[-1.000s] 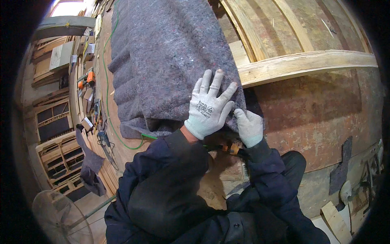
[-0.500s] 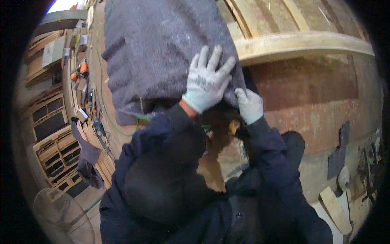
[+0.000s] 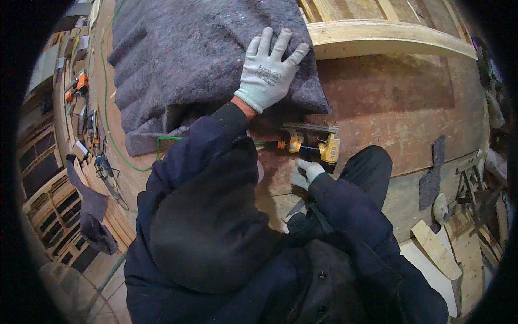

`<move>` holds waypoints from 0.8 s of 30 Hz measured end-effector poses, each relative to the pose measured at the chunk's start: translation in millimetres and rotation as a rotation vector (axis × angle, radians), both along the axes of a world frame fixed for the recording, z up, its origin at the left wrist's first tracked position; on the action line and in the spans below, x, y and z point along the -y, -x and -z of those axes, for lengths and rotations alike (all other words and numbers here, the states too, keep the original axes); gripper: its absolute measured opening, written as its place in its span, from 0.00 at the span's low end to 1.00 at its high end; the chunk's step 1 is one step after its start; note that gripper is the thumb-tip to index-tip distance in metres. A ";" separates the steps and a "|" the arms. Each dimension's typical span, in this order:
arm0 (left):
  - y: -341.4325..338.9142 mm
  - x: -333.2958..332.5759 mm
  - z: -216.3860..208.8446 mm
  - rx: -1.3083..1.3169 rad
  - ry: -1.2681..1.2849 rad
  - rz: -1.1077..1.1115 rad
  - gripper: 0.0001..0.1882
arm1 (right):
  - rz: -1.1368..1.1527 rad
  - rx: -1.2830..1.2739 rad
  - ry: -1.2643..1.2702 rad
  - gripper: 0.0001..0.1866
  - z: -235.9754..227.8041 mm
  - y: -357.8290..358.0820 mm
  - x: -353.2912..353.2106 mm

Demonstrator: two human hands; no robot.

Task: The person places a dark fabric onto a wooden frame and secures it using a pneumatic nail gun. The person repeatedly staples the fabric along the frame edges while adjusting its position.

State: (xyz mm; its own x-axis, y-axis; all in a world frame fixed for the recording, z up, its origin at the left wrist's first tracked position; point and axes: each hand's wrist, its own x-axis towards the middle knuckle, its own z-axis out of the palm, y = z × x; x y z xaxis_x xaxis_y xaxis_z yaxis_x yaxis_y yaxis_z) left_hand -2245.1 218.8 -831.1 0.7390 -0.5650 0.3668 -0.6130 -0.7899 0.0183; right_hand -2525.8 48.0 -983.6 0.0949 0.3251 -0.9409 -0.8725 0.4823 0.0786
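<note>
A thick grey felt sheet (image 3: pixel 199 59) is draped over the work at the far side. On it, near its close edge, my gloved left hand (image 3: pixel 268 73) lies flat with its fingers spread. Just beyond my right hand (image 3: pixel 306 174), a yellow and black pneumatic staple gun (image 3: pixel 328 149) lies on the brown board. An orange fitting joins it to a green air hose (image 3: pixel 164 138). That hand, gloved too, is close to the tool but does not appear to touch it. Its fingers are loosely bent and slightly apart, with nothing seen in them.
A pale wooden beam (image 3: pixel 388 39) runs out from the felt to the right. Wood offcuts (image 3: pixel 436 248) and a felt strip (image 3: pixel 431 173) lie at the right. On the left are slatted wooden frames (image 3: pixel 54 216), long strips (image 3: pixel 110 216), scattered tools and a fan (image 3: pixel 70 297).
My right hand has let go of the felt's corner and moved down beside the staple gun, which now shows plainly. My left hand stays flat on the felt. The view has shifted slightly.
</note>
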 end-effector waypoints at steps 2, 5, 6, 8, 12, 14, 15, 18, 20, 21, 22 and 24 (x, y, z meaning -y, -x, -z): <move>-1.2 -1.2 -1.3 0.031 0.013 0.012 0.28 | 0.117 -0.060 -0.017 0.10 21.4 -2.7 -7.3; -1.6 -2.2 -2.9 0.031 0.031 0.001 0.26 | -0.071 0.296 0.284 0.14 50.0 -8.6 -19.6; -1.5 -2.5 -3.2 0.020 0.052 0.003 0.25 | -0.133 0.477 0.355 0.18 56.9 -10.2 -21.9; -1.4 -2.7 -3.7 0.021 0.066 0.006 0.25 | 0.198 0.047 0.264 0.20 64.9 -14.5 -23.6; -1.5 -5.1 -9.1 -0.014 0.100 0.021 0.24 | 0.742 0.162 -0.021 0.24 54.6 -33.0 -22.7; -1.0 -7.8 -16.8 -0.062 0.080 0.008 0.24 | 0.914 0.272 -0.336 0.22 37.3 -46.5 -15.7; -2.1 -9.7 -21.2 -0.044 0.129 0.015 0.23 | 0.860 0.413 -0.237 0.21 26.8 -50.9 -14.4; -0.5 -12.3 -34.5 -0.021 0.147 0.035 0.21 | 0.884 0.211 0.032 0.17 -0.4 -65.3 -1.0; -0.5 -13.5 -39.7 -0.010 0.154 0.032 0.21 | 0.852 0.246 0.177 0.13 -18.2 -72.3 12.8; 0.1 -13.7 -40.8 -0.003 0.155 0.037 0.21 | 0.814 0.284 0.217 0.13 -26.2 -79.3 21.5; 0.7 -14.9 -40.2 -0.002 0.156 0.041 0.22 | 0.758 0.378 0.288 0.17 -37.0 -82.4 32.0; 2.2 -16.7 -35.3 -0.001 0.170 0.036 0.22 | 0.538 0.542 0.565 0.20 -65.6 -97.5 57.7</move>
State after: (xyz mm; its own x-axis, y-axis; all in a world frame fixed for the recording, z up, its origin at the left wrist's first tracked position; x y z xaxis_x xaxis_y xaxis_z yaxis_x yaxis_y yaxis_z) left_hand -2247.2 235.5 -795.9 0.7202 -0.5209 0.4583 -0.6404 -0.7532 0.1502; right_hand -2428.3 -9.7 -918.1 0.5691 -0.3796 -0.7294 -0.3711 0.6731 -0.6397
